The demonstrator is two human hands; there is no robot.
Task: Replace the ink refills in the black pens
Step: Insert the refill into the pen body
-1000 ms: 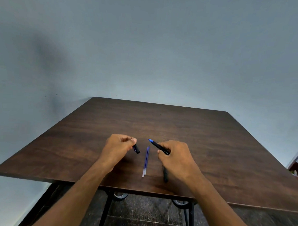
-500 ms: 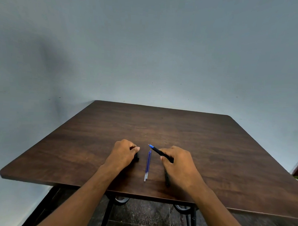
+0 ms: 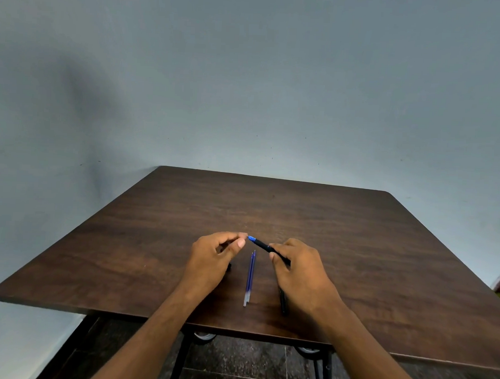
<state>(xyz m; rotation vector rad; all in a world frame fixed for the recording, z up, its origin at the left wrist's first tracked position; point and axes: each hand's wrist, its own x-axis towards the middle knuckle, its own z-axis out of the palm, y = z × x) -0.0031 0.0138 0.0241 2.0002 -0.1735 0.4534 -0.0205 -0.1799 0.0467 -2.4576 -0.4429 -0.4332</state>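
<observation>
Right hand: the right hand (image 3: 299, 273) grips a black pen (image 3: 265, 246) with curled fingers; the pen slants up and to the left, and its blue tip end sticks out past the fingers.
Left hand: the left hand (image 3: 214, 255) has thumb and forefinger brought together in a narrow pinch at the blue tip (image 3: 251, 238) of the pen. Whether they actually clasp the tip or only touch it, I cannot tell.
Refills: 2 blue refills (image 3: 250, 276) lie side by side on the desk (image 3: 383, 252), between the 2 hands and touching neither; they run from near the front edge away toward the pen tip.
Second pen: another black pen (image 3: 283, 304) lies on the desk under the right wrist, partly hidden by it.
Small black part: a dark piece (image 3: 229, 267) shows just beside the left palm on the desk; too little is visible to name it.
Edges: hands and refills sit near the front edge of the desk, about midway along it.
Open room: bare wood stretches to the left, to the right and back to the wall (image 3: 247, 89).
Change: 0.5 s ago the left hand rested low on the desk over the small black part; it has since lifted and moved right to the pen tip. The right hand holds the pen much as before.
</observation>
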